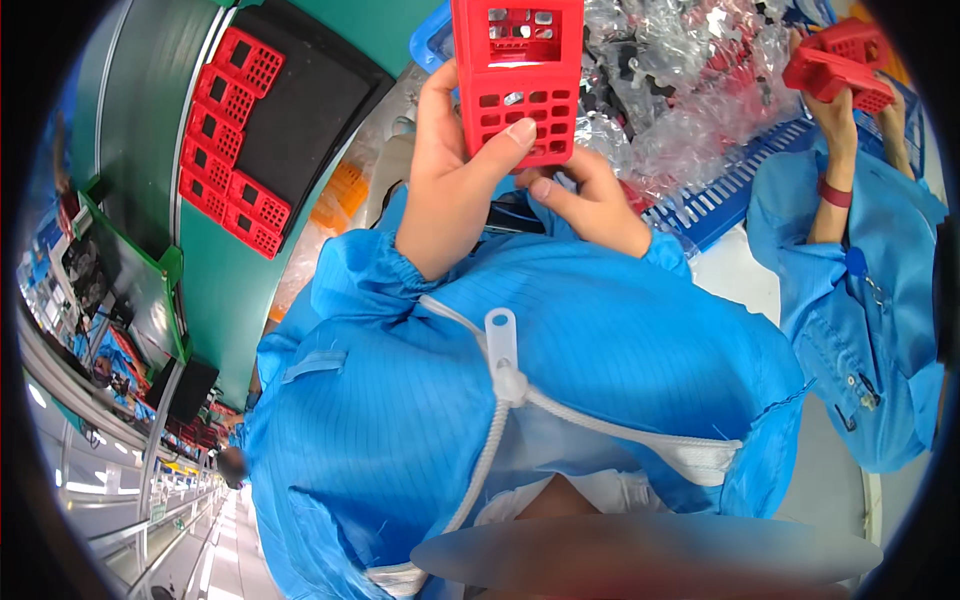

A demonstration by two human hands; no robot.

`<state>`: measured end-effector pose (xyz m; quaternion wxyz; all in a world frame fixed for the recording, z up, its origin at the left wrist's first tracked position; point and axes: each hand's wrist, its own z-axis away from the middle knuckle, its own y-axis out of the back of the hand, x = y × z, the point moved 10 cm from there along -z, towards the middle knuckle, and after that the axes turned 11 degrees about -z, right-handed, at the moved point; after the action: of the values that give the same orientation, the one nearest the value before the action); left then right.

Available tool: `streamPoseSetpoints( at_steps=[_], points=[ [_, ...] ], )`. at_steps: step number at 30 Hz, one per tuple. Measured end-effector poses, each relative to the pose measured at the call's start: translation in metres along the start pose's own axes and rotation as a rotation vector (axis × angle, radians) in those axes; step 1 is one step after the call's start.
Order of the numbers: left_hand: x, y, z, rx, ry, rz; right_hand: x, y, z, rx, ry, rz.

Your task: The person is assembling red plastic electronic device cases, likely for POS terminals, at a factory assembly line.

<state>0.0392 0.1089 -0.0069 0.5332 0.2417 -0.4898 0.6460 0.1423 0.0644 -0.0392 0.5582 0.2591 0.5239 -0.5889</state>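
Note:
A red plastic calculator casing (523, 120) with a window and rows of key holes is held up in front of me. My left hand (445, 175) grips it from the left, thumb across the key holes and fingers behind. At its lower right corner, my right hand (603, 205) is closed, with fingers curled against the bottom edge and partly hidden behind it. Several similar red casings (225, 120) lie in staggered rows on the left, along the edge of a black mat (300, 90).
A green work surface (228, 290) runs along my left. Ahead to the right, a blue slotted crate (730, 185) holds crumpled clear bags (690, 90) with red and dark parts. At right, a co-worker in a blue smock (850, 260) holds red casings (840, 65).

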Motion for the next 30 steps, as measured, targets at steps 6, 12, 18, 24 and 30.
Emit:
streamPoseSetpoints(
  at_steps=[6,12,18,24,30],
  points=[
    [-0.01,0.005,0.009,-0.016,0.078,-0.048,0.017,-0.023,-0.004,0.181,-0.098,-0.539],
    [0.013,0.0,0.002,0.029,-0.01,0.139,0.058,0.068,0.013,0.369,-0.286,0.048],
    [0.015,-0.008,0.024,-0.177,0.138,0.258,-0.026,-0.006,-0.049,-0.04,0.139,-0.492],
    [0.027,0.022,0.045,-0.127,0.068,0.09,-0.03,-0.101,-0.069,-0.498,-0.03,-0.992],
    [0.091,0.1,0.098,-0.016,-0.311,-0.47,-0.031,-0.201,-0.073,-0.706,-0.19,-1.394]
  ],
)
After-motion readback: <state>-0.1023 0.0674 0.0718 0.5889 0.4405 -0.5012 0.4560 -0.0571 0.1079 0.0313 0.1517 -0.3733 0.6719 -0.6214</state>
